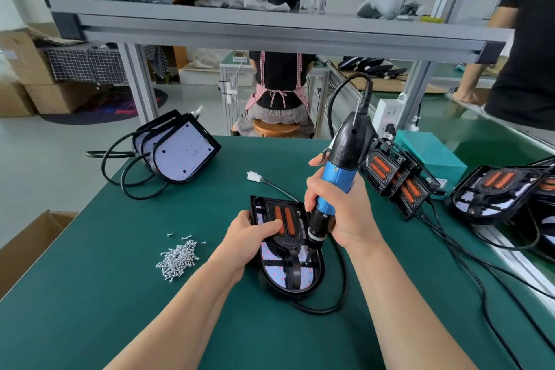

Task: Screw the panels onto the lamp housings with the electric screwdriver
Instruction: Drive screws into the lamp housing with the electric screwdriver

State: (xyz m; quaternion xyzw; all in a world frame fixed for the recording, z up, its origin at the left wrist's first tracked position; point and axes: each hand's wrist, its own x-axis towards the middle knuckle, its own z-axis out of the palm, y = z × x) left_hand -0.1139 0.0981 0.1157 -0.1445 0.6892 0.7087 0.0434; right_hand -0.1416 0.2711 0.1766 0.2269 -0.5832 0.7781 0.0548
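A black lamp housing (289,272) lies flat on the green table, its black panel with two orange strips (285,219) on top. My left hand (250,230) presses on the panel's left side, fingers over the orange strips. My right hand (341,207) grips the blue and black electric screwdriver (342,168), held nearly upright with its tip down at the panel's right edge; the bit itself is hidden. A pile of small silver screws (177,260) lies on the mat left of the housing.
Several lamp housings lean at the back left (177,153) and along the right side (396,180), with black cables trailing across the mat. A teal box (429,153) sits at the right. A cardboard box (27,246) stands at the left edge. Persons work behind and at right.
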